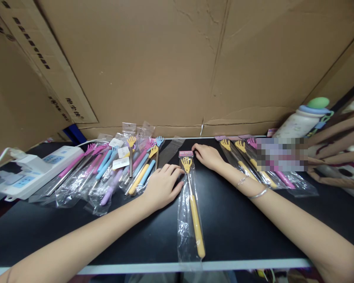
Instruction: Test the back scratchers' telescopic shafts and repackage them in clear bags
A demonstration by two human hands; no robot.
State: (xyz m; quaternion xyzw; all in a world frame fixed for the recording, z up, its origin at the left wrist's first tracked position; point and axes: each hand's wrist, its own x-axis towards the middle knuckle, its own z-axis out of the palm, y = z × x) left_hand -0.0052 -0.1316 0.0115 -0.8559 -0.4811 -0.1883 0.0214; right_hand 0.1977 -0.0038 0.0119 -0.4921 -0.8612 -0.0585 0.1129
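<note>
A back scratcher (197, 226) with a yellow hand-shaped head, metal shaft and yellow handle lies in a clear plastic bag with a pink header card (186, 154), pointing away from me. To its left, my left hand (163, 188) rests on the table, fingers apart and fingertips at the bag's edge, holding nothing. My right hand (209, 156) lies beside the card's right end, fingers loosely bent and apart from the bag, with nothing visible in it. A bracelet (258, 193) circles the right wrist.
Several bagged back scratchers (106, 165) are heaped at left, some with white tags. More yellow and pink bagged ones (247, 157) lie at right. A white power strip (38, 171) sits far left, a bottle (297, 122) far right. A cardboard wall (153, 67) stands behind the black table (129, 239).
</note>
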